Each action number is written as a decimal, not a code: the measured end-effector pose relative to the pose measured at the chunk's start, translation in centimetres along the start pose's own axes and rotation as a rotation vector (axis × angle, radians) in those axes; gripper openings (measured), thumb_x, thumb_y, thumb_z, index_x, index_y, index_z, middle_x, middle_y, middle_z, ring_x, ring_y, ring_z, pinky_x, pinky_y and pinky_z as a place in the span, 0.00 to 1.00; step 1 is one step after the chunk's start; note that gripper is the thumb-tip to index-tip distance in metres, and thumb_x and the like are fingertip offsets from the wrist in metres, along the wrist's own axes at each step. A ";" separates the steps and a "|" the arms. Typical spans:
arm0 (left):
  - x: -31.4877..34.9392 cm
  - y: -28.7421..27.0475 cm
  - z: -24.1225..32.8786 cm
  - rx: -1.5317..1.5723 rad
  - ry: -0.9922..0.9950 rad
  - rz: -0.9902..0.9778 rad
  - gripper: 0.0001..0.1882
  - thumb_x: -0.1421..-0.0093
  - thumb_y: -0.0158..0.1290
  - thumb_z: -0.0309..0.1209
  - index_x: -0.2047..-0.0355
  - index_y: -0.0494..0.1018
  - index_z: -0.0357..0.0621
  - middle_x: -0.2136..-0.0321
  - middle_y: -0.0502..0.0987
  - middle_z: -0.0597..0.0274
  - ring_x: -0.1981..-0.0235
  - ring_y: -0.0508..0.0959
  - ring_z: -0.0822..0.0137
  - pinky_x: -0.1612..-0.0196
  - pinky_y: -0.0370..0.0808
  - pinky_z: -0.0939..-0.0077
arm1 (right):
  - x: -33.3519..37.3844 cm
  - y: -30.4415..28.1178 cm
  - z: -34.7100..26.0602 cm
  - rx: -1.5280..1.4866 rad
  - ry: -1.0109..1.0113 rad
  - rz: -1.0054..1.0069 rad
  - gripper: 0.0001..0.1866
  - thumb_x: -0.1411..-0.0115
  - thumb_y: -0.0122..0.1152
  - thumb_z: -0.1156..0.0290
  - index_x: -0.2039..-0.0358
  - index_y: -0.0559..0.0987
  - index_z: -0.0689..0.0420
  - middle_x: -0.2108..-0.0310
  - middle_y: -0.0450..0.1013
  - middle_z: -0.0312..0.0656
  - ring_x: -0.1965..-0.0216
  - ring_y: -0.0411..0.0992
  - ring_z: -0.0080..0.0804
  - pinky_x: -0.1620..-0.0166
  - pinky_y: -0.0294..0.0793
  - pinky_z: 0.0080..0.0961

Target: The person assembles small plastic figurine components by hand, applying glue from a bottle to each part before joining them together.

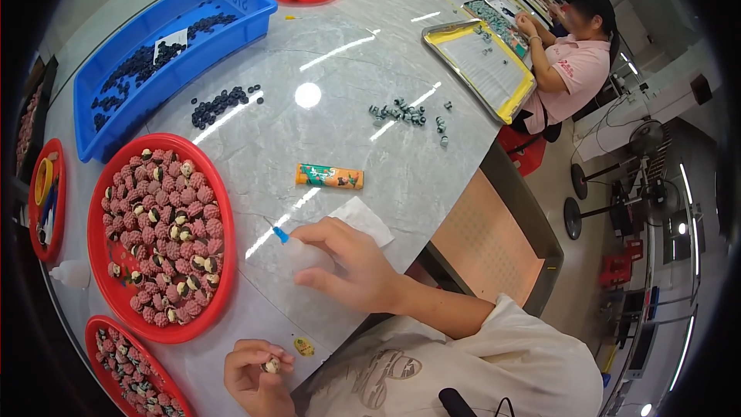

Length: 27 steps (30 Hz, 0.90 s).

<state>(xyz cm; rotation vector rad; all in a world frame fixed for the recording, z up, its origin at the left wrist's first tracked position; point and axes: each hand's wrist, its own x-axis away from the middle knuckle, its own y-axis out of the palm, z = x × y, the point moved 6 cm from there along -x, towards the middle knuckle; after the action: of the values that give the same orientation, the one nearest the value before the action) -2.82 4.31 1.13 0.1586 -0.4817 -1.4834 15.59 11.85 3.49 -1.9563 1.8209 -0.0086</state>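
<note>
I'm looking over a broad grey marbled surface (417, 193) carrying a deep blue rectangular plastic tub (202, 62); nearer, a round red plastic tray (229, 224) brims with knobbly pink pieces. My right hand (359, 262) is wrapped round a translucent white squeeze bottle (310, 259), blue tip angled up-left; down by the surface's near edge, my left hand (258, 382) pinches a small cream-and-dark piece (271, 365).

Short letter mark (240, 1) on blue tray (185, 76)
</note>
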 end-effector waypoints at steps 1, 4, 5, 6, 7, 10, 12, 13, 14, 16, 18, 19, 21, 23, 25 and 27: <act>-0.1 -0.1 -0.1 0.004 0.012 -0.045 0.12 0.49 0.54 0.31 0.67 0.66 0.41 0.65 0.68 0.56 0.69 0.69 0.71 0.64 0.67 0.83 | -0.3 0.0 -0.1 -0.008 -0.006 -0.009 0.20 0.52 0.60 0.67 0.60 0.68 0.60 0.70 0.66 0.41 0.68 0.65 0.30 0.64 0.64 0.21; -0.5 -0.1 -0.7 -0.033 0.076 -0.045 0.15 0.50 0.54 0.37 0.68 0.65 0.40 0.66 0.67 0.59 0.71 0.69 0.72 0.69 0.65 0.86 | -0.1 0.0 -0.7 0.115 -0.061 -0.053 0.19 0.52 0.59 0.67 0.60 0.69 0.61 0.70 0.67 0.41 0.68 0.65 0.30 0.64 0.64 0.20; -0.8 -0.1 -0.3 -0.073 0.156 0.006 0.20 0.51 0.55 0.42 0.70 0.64 0.38 0.69 0.66 0.61 0.74 0.68 0.74 0.74 0.64 0.88 | 0.0 -0.2 -0.5 0.086 -0.071 -0.017 0.19 0.52 0.59 0.67 0.60 0.69 0.61 0.69 0.67 0.41 0.68 0.66 0.31 0.64 0.64 0.21; -0.8 0.1 -0.1 -0.080 0.158 0.016 0.20 0.51 0.55 0.42 0.70 0.64 0.38 0.69 0.66 0.61 0.74 0.68 0.74 0.74 0.64 0.88 | 0.0 -0.4 -0.4 0.056 -0.082 0.019 0.19 0.52 0.59 0.67 0.61 0.70 0.62 0.69 0.68 0.42 0.68 0.66 0.32 0.63 0.65 0.21; -0.9 0.3 -0.2 -0.021 0.128 0.020 0.19 0.51 0.56 0.41 0.71 0.64 0.38 0.71 0.67 0.59 0.75 0.69 0.72 0.74 0.66 0.86 | 0.1 -0.5 -0.3 0.044 -0.084 0.014 0.19 0.52 0.59 0.67 0.61 0.70 0.62 0.69 0.68 0.42 0.68 0.66 0.32 0.63 0.65 0.21; -0.8 0.4 0.0 0.043 0.110 0.045 0.19 0.52 0.57 0.38 0.71 0.64 0.37 0.73 0.69 0.57 0.76 0.71 0.71 0.74 0.68 0.85 | 0.4 -0.4 -0.9 0.036 -0.118 0.011 0.20 0.51 0.59 0.67 0.60 0.69 0.63 0.66 0.69 0.43 0.66 0.68 0.30 0.62 0.65 0.21; -0.8 0.1 -0.4 0.051 0.117 0.056 0.19 0.53 0.57 0.38 0.70 0.64 0.37 0.72 0.69 0.56 0.75 0.71 0.71 0.74 0.67 0.86 | 0.4 -0.4 -0.4 -0.124 -0.019 0.044 0.20 0.50 0.59 0.66 0.59 0.68 0.63 0.65 0.69 0.43 0.64 0.68 0.27 0.60 0.66 0.21; -0.7 -0.1 -0.4 0.021 0.181 0.047 0.18 0.52 0.57 0.36 0.70 0.64 0.37 0.72 0.69 0.56 0.75 0.71 0.71 0.73 0.67 0.86 | 0.5 -0.4 -0.5 -0.136 -0.024 0.036 0.20 0.50 0.59 0.66 0.59 0.68 0.63 0.65 0.69 0.43 0.64 0.68 0.27 0.60 0.66 0.21; -0.6 -0.2 -0.1 -0.011 0.246 0.034 0.17 0.52 0.57 0.35 0.69 0.65 0.37 0.71 0.70 0.55 0.74 0.71 0.71 0.72 0.67 0.86 | 0.6 -0.4 -0.1 -0.177 0.014 0.032 0.20 0.49 0.58 0.66 0.59 0.68 0.63 0.65 0.69 0.42 0.65 0.68 0.25 0.60 0.66 0.21; -0.6 -0.3 0.2 -0.005 0.230 0.028 0.17 0.52 0.57 0.34 0.69 0.65 0.36 0.70 0.70 0.55 0.73 0.71 0.70 0.71 0.67 0.86 | 0.6 -0.3 0.3 -0.226 0.046 0.023 0.20 0.48 0.57 0.65 0.58 0.67 0.63 0.65 0.69 0.42 0.65 0.68 0.24 0.60 0.66 0.20; -0.4 0.0 0.2 0.006 0.205 0.036 0.17 0.52 0.57 0.34 0.68 0.65 0.36 0.70 0.70 0.56 0.72 0.72 0.70 0.70 0.68 0.85 | 0.8 -0.6 0.0 -0.184 -0.024 0.045 0.18 0.47 0.56 0.66 0.58 0.68 0.63 0.66 0.69 0.41 0.67 0.68 0.23 0.62 0.67 0.17; -0.6 0.2 0.2 -0.006 0.180 0.036 0.17 0.52 0.57 0.33 0.68 0.65 0.35 0.70 0.70 0.55 0.72 0.72 0.70 0.70 0.68 0.85 | 0.8 -0.6 0.0 -0.193 -0.024 0.033 0.18 0.47 0.56 0.66 0.58 0.68 0.63 0.66 0.69 0.41 0.67 0.68 0.23 0.62 0.67 0.17; -0.8 0.0 0.2 -0.022 0.164 0.039 0.16 0.51 0.56 0.33 0.67 0.65 0.35 0.69 0.70 0.55 0.72 0.72 0.70 0.69 0.68 0.85 | 0.5 -0.6 0.3 -0.312 0.039 0.035 0.18 0.47 0.57 0.67 0.59 0.68 0.63 0.66 0.69 0.39 0.68 0.68 0.20 0.64 0.67 0.15; -0.7 -0.1 -0.1 0.007 0.165 -0.027 0.16 0.50 0.56 0.32 0.66 0.66 0.34 0.68 0.71 0.55 0.71 0.72 0.70 0.68 0.68 0.84 | 0.6 -0.6 0.4 -0.306 0.028 0.023 0.18 0.48 0.57 0.68 0.59 0.68 0.64 0.66 0.69 0.39 0.68 0.68 0.20 0.65 0.67 0.14; -0.5 0.1 0.1 0.015 0.152 0.003 0.16 0.50 0.56 0.32 0.66 0.66 0.35 0.68 0.71 0.54 0.71 0.72 0.69 0.68 0.69 0.84 | 0.8 -0.6 0.3 -0.301 0.017 0.008 0.18 0.48 0.58 0.69 0.59 0.68 0.64 0.66 0.69 0.38 0.69 0.67 0.19 0.65 0.67 0.13; -0.7 0.2 0.2 0.027 0.144 0.022 0.15 0.50 0.55 0.31 0.66 0.66 0.35 0.68 0.71 0.54 0.71 0.73 0.69 0.68 0.69 0.83 | 0.8 -0.5 0.5 -0.347 0.070 0.020 0.18 0.50 0.60 0.73 0.60 0.69 0.64 0.65 0.68 0.39 0.68 0.68 0.20 0.64 0.67 0.15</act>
<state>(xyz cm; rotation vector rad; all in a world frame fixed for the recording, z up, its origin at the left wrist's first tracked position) -2.76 5.08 1.20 0.2788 -0.3863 -1.4327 16.29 11.30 2.99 -2.1921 1.9947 0.2660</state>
